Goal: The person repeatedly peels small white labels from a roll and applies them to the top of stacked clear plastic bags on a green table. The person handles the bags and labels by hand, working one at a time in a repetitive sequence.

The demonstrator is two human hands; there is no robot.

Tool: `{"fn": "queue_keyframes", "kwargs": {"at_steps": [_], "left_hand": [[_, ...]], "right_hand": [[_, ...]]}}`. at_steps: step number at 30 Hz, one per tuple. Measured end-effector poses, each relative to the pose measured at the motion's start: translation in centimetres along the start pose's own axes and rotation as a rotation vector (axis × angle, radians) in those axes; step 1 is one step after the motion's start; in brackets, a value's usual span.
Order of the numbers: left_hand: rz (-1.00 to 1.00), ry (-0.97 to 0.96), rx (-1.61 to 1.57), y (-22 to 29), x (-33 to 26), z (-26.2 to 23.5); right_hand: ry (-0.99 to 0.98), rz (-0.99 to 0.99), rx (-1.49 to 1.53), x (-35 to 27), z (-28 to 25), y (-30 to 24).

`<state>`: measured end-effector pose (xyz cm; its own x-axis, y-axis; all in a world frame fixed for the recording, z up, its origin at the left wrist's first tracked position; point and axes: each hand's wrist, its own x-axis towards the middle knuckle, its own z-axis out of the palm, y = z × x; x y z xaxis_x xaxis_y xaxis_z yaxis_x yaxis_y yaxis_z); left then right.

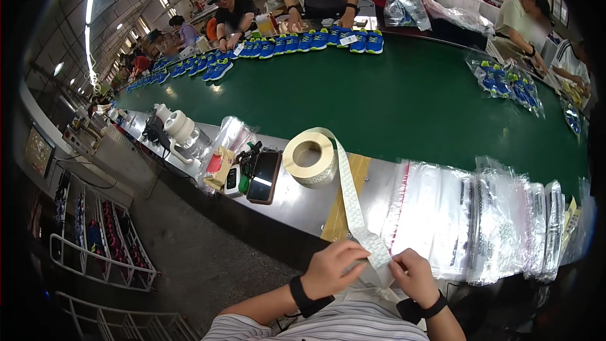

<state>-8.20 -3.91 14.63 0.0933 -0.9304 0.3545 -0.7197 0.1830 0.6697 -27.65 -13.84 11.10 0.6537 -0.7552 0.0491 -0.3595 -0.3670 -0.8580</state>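
Observation:
A large roll of white stickers (310, 156) sits on the metal edge of the bench, with its loose strip of small printed stickers (353, 215) running down toward me. My left hand (336, 268) has its fingers curled in at the left side of the strip's lower end. On the other side, my right hand (415, 276) pinches the strip's edge between thumb and fingers. Just right of the strip lie overlapping stacks of clear plastic bags (442, 215), one with a red line along its edge. Neither hand touches the bags.
A phone (264, 177), a small white device (235, 180), a small box (218, 167) and a clear jug (183, 132) stand left of the roll. Beyond runs a green conveyor belt (303, 95) with rows of blue shoes (303, 41) and bagged shoes (495, 80). Several people work along it.

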Motion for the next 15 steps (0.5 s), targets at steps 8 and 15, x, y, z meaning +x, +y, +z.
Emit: {"fn": "queue_keyframes", "kwargs": {"at_steps": [8,15], "left_hand": [[-0.165,-0.022,-0.078,-0.2,0.4,2.4],[-0.535,-0.188,-0.447,-2.5,1.3,2.2]], "right_hand": [[0.090,-0.158,0.262,2.1,2.9,-1.1],[0.134,-0.291,0.020,2.1,1.9,-1.8]]}}
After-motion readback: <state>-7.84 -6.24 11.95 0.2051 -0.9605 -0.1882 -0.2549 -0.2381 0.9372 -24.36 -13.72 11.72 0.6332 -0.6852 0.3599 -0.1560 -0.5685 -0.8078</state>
